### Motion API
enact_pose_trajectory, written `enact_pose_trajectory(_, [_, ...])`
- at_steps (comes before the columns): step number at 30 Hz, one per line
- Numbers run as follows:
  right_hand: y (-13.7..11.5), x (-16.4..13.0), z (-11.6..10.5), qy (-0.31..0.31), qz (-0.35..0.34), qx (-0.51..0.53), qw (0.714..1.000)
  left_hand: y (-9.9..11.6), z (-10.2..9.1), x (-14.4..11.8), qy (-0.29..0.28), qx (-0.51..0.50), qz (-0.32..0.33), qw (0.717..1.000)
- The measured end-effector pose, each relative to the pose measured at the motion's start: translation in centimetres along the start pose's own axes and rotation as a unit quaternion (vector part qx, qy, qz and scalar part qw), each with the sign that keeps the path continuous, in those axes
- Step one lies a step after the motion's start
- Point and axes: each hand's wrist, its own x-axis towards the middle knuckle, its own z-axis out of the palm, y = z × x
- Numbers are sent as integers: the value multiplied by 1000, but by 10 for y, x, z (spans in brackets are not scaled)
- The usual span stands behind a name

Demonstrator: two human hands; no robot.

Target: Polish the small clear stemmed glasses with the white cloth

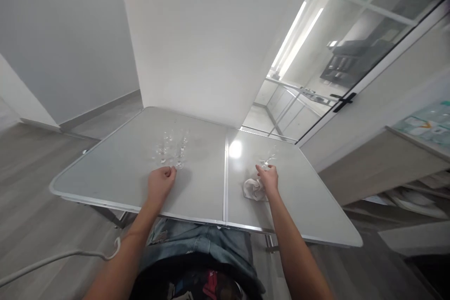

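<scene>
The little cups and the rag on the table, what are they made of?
The cups look like clear glass: you see the table through them, and they glint. The rag by the right hand looks like soft white cloth, crumpled into folds.

Counted items: two bare hands, left [160, 183] and right [269, 179]; one crumpled white cloth [252, 189] at centre right; one grey folding table [105, 178]; several clear stemmed glasses [172, 150], exact number indistinct.
</scene>
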Motion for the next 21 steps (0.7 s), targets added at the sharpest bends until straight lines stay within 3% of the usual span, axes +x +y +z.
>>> enact_pose_trajectory(5, [7, 51, -7, 35, 41, -24, 998, 5, 10, -2, -179, 52, 180, 966])
enact_pose_trajectory(13, [-3, 74, 6, 38, -9, -17, 999, 10, 8, -3, -220, 104, 216, 946])
enact_pose_trajectory(17, [-36, 32, 37, -21, -95, 18, 995, 15, 7, -5, -277, 111, 276, 914])
enact_pose_trajectory(19, [-62, -8, 58, -120, -176, 87, 973, 17, 6, -6, -292, 113, 298, 902])
enact_pose_trajectory(21, [-90, -52, 79, -217, -206, 117, 947, 17, 5, -7, -297, 113, 305, 898])
